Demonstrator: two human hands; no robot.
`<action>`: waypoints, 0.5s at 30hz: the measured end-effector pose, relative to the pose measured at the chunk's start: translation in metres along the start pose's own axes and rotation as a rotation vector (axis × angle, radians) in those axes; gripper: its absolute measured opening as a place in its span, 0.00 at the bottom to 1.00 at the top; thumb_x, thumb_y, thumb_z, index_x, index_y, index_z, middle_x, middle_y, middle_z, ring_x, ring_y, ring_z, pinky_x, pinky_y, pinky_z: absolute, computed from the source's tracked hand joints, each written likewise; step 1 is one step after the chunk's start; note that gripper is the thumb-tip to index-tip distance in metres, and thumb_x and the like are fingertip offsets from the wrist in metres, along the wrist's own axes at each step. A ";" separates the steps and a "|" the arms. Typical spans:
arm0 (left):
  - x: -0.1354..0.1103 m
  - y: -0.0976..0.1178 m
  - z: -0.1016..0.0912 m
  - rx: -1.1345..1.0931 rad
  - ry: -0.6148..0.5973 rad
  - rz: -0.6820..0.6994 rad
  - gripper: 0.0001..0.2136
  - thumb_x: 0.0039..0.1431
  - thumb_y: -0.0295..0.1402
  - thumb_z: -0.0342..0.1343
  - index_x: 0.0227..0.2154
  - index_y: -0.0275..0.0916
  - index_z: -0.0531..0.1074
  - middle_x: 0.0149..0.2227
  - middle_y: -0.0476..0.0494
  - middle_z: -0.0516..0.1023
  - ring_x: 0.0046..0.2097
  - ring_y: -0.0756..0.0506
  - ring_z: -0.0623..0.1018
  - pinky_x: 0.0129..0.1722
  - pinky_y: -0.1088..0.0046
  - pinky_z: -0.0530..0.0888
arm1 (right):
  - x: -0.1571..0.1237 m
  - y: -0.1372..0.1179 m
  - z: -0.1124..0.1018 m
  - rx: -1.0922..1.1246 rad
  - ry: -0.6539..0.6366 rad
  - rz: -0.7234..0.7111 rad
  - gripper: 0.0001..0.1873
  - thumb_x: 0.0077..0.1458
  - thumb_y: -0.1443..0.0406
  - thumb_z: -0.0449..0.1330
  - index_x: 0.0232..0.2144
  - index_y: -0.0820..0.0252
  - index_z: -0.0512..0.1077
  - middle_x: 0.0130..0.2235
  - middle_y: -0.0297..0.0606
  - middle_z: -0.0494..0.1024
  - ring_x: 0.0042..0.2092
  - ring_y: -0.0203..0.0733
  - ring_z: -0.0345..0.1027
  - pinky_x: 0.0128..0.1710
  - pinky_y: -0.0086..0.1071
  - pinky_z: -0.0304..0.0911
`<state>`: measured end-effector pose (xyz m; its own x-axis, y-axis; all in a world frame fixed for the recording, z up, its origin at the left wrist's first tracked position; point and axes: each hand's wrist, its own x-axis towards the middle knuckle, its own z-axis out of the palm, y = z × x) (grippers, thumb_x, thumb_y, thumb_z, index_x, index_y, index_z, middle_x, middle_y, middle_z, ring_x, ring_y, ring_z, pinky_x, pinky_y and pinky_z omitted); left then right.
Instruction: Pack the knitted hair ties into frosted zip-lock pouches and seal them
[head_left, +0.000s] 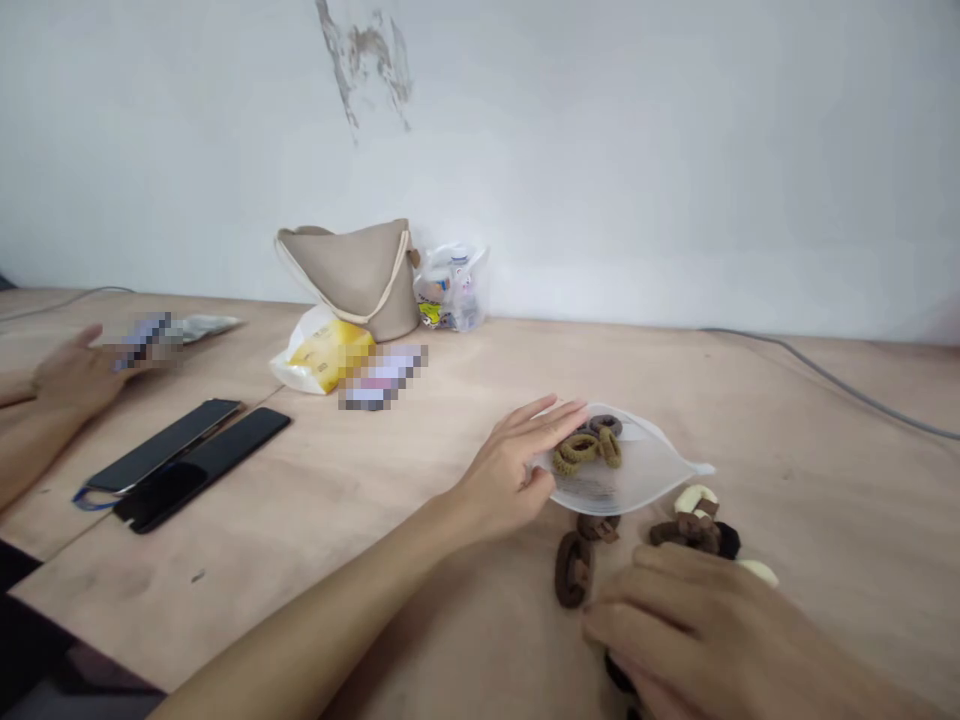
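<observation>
My left hand (517,465) is at the left end of a clear zip bag (637,485), its fingers stretched over the top and its thumb at the near edge. Inside the bag lie several hair ties, some olive-brown (579,447) and some grey (605,425). Below the bag, my right hand (682,625) is low over the table, blurred, with its fingers curled; what they hold, if anything, is hidden. A dark hair tie (619,672) shows partly beneath it. Beside it are a brown hair tie (574,570), another brown one (598,527) and a cream one (696,500).
A beige handbag (360,270) and a filled plastic bag (454,288) stand against the wall. Before them is a yellow-and-white packet (322,352). Two dark phones (202,470) lie at left, near another person's hand (82,375). A grey cable (832,385) runs at right.
</observation>
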<state>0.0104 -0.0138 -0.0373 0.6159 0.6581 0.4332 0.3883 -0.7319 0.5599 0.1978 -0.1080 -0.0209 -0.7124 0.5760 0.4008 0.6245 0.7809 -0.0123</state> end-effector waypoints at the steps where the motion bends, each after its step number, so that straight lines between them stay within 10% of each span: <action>1: 0.000 0.000 0.000 -0.002 0.000 0.002 0.36 0.43 0.17 0.44 0.59 0.47 0.58 0.61 0.53 0.61 0.64 0.43 0.57 0.62 0.58 0.58 | 0.001 0.006 -0.006 0.054 0.007 0.021 0.10 0.56 0.70 0.50 0.30 0.52 0.69 0.31 0.27 0.76 0.29 0.32 0.69 0.28 0.24 0.64; 6: 0.000 0.001 -0.001 -0.013 -0.001 -0.004 0.35 0.44 0.17 0.45 0.58 0.44 0.59 0.61 0.50 0.61 0.64 0.42 0.56 0.62 0.57 0.57 | -0.003 0.028 -0.009 0.036 0.232 0.272 0.14 0.58 0.71 0.49 0.44 0.55 0.66 0.48 0.37 0.73 0.44 0.37 0.70 0.39 0.29 0.67; 11: 0.000 0.002 0.000 -0.006 -0.004 -0.013 0.36 0.43 0.17 0.44 0.58 0.46 0.59 0.62 0.52 0.60 0.64 0.43 0.57 0.62 0.58 0.57 | -0.002 0.001 0.020 0.050 -0.073 0.090 0.09 0.48 0.73 0.56 0.30 0.54 0.69 0.31 0.31 0.75 0.31 0.40 0.69 0.28 0.33 0.66; 15: 0.000 0.001 0.000 0.017 -0.005 -0.021 0.36 0.44 0.17 0.43 0.59 0.45 0.59 0.61 0.52 0.60 0.64 0.43 0.56 0.62 0.58 0.57 | 0.011 -0.014 0.035 -0.120 -0.063 -0.015 0.10 0.40 0.75 0.60 0.25 0.57 0.68 0.26 0.33 0.73 0.27 0.42 0.65 0.21 0.37 0.63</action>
<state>0.0108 -0.0150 -0.0369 0.6105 0.6728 0.4180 0.4131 -0.7207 0.5567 0.1702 -0.1043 -0.0483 -0.7383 0.5815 0.3418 0.6448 0.7571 0.1049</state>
